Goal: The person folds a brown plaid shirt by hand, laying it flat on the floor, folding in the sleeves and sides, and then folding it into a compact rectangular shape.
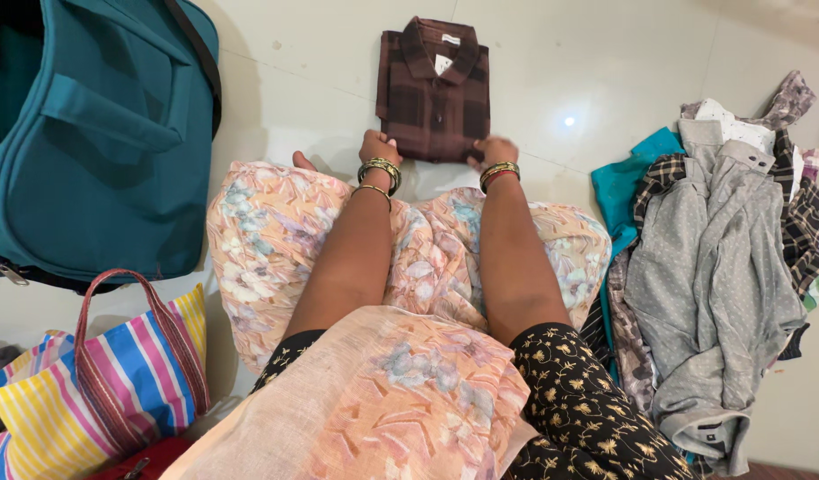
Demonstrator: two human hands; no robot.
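Head view: the brown checked shirt lies on the pale tiled floor already folded into a neat rectangle, collar up. The left hand and right hand press flat on its near edge, fingers curled down, not pinching. Judged from this, one shirt is folded, while the heap of unfolded shirts at right remains; the teal travel bag stands open at left.

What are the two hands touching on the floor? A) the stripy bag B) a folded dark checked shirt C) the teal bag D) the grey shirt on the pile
B: both the left hand and the right hand rest on the bottom edge of the folded dark checked shirt, which lies flat on the floor, apart from the bags and the pile.
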